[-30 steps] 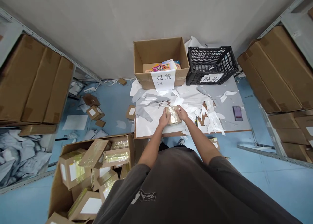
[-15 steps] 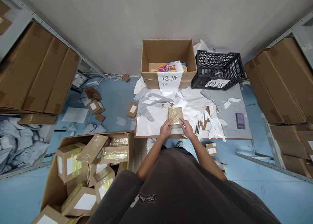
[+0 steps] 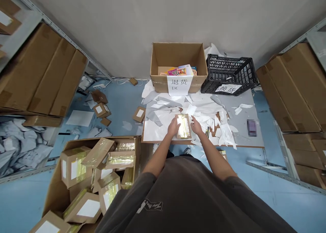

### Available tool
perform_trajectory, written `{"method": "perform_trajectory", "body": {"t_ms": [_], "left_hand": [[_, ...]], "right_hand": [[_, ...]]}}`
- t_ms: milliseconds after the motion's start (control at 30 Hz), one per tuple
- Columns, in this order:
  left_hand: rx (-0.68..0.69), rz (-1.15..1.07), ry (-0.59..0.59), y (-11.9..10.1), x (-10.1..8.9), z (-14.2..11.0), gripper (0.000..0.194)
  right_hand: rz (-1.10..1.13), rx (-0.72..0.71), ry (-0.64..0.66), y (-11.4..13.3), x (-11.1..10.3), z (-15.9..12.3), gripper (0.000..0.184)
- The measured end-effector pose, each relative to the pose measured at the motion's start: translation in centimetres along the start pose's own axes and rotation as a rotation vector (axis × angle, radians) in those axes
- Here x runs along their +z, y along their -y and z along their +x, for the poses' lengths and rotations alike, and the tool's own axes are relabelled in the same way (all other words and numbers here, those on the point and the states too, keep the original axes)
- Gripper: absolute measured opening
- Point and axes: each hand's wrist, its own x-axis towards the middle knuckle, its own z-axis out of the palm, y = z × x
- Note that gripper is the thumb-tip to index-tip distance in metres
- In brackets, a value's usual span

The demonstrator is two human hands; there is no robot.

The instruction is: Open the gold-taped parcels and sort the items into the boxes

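A small cardboard parcel [image 3: 183,127] wrapped in shiny yellowish tape lies flat near the front edge of the table [image 3: 159,133]. My left hand [image 3: 174,127] grips its left side, fingers along the edge. On the other side, my right hand [image 3: 196,126] is held just off the parcel's right edge, fingers apart and nothing in them. A black-and-yellow cutter [image 3: 207,132] lies right of my right hand among torn white paper [image 3: 225,133].
Behind are an open carton [image 3: 156,83] with colourful books and a black crate [image 3: 230,75]. A phone-like object [image 3: 252,128] is at right. A large carton [image 3: 54,182] of taped parcels stands at lower left. Shelves with boxes [image 3: 38,70] flank both sides.
The parcel has been turned, and its brightly reflecting taped face with a whitish patch now shows. My right hand has come off its edge; my left hand has shifted up its left side.
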Motion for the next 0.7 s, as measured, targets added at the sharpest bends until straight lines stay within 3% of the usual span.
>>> {"method": "perform_trajectory", "body": {"t_ms": [67, 200, 300, 433, 500, 600, 700], "left_hand": [[0.067, 0.005, 0.006, 1.2, 0.2, -2.4, 0.082], [0.101, -0.014, 0.222, 2.5, 2.0, -6.9, 0.105], [0.021, -0.034, 0.185, 1.9, 2.6, -8.2, 0.096], [0.007, -0.037, -0.014, -0.3, -0.2, -6.4, 0.058], [-0.001, -0.009, -0.082, -1.5, -2.1, -4.5, 0.053], [-0.068, 0.081, -0.041, -2.8, -3.5, -1.4, 0.058], [-0.147, 0.099, 0.017, -3.7, -3.4, 0.4, 0.062]], "right_hand": [[-0.01, -0.047, 0.044, -1.4, 0.2, -2.7, 0.08], [0.027, -0.149, 0.186, -3.2, 1.7, -7.5, 0.085], [0.042, -0.151, 0.161, -2.7, 2.3, -8.7, 0.078], [0.023, -0.187, 0.066, 0.2, -0.3, -6.6, 0.06], [-0.026, -0.199, 0.009, 2.0, -1.8, -4.2, 0.057], [-0.106, -0.145, -0.04, 4.0, -2.5, -0.6, 0.052], [-0.122, -0.06, -0.076, 4.8, -2.3, 1.7, 0.05]]}}
